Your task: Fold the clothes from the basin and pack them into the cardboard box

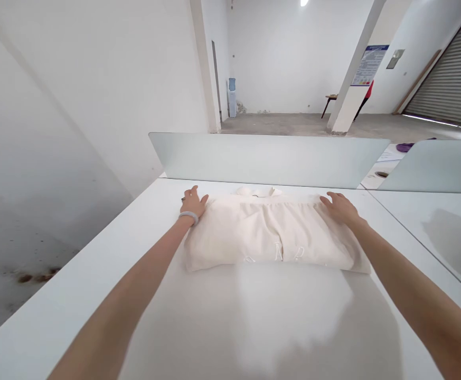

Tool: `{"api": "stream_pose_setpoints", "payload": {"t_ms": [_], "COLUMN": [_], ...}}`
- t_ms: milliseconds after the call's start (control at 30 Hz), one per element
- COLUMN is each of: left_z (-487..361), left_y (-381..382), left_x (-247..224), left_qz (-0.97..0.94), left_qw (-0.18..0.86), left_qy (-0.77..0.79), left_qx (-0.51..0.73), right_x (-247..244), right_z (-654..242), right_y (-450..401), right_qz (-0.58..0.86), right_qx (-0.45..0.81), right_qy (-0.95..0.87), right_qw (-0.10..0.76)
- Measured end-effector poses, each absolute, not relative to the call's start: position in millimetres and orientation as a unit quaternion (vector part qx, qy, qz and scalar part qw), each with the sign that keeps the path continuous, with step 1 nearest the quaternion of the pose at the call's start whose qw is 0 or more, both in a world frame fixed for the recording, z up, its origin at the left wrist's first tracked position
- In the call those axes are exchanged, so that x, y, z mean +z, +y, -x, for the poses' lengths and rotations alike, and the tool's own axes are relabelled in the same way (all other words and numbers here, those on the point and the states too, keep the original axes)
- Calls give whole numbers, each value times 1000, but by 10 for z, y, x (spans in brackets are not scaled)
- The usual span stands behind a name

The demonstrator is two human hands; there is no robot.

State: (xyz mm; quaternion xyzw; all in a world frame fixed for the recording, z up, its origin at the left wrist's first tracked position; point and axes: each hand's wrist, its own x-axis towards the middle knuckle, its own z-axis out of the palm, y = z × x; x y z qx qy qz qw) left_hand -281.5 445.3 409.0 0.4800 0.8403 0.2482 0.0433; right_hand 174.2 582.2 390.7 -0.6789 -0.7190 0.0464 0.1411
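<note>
A cream garment with pale embroidered letters lies folded across the white table, its gathered edge toward the far side. My left hand, with a grey band at the wrist and a ring, rests at its far left corner, fingers spread. At the far right corner, my right hand touches the cloth with its fingers apart. A small part of the cloth sticks out past the far edge, between the hands.
A frosted divider stands along the back of the white table, with a second divider to the right. A wall runs along the left. Purple cloth lies behind the dividers. Part of a person shows behind the pillar.
</note>
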Motion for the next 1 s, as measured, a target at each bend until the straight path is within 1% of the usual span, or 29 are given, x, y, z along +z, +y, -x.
{"api": "stream_pose_setpoints", "payload": {"t_ms": [100, 200, 267, 400, 467, 533, 633, 733, 800, 933, 1000], "left_z": [2993, 3095, 3068, 2853, 2733, 2632, 2506, 2388, 2321, 2264, 2288], "left_y": [3950, 3360, 3024, 2672, 2650, 2684, 2741, 2739, 2718, 2721, 2750], "left_x": [4090, 4017, 3970, 3940, 3931, 3903, 3834, 3773, 3750, 3735, 3741], "left_qz": [-481, -458, -443, -459, -467, -470, -464, -461, -465, -474, -465], "left_qw": [87, 202, 248, 251, 264, 274, 247, 196, 173, 137, 121], "left_qy": [818, 804, 802, 790, 775, 762, 760, 757, 751, 746, 749], "left_qx": [303, 320, 315, 319, 335, 351, 382, 420, 435, 448, 456], "right_x": [3963, 3894, 3818, 3734, 3743, 3766, 3764, 3680, 3607, 3537, 3549], "right_z": [-2224, -2642, -2780, -2743, -2658, -2581, -2506, -2464, -2442, -2387, -2361], "right_y": [5514, 5061, 4755, 4321, 4227, 4205, 4242, 4264, 4250, 4201, 4197], "right_qz": [648, 658, 670, 684, 673, 653, 620, 606, 610, 620, 626], "right_qx": [100, 172, 217, 250, 256, 279, 314, 284, 257, 226, 205], "right_qy": [-739, -708, -679, -656, -667, -673, -662, -649, -653, -666, -660], "right_qw": [157, 189, 207, 197, 191, 207, 281, 361, 368, 348, 360]}}
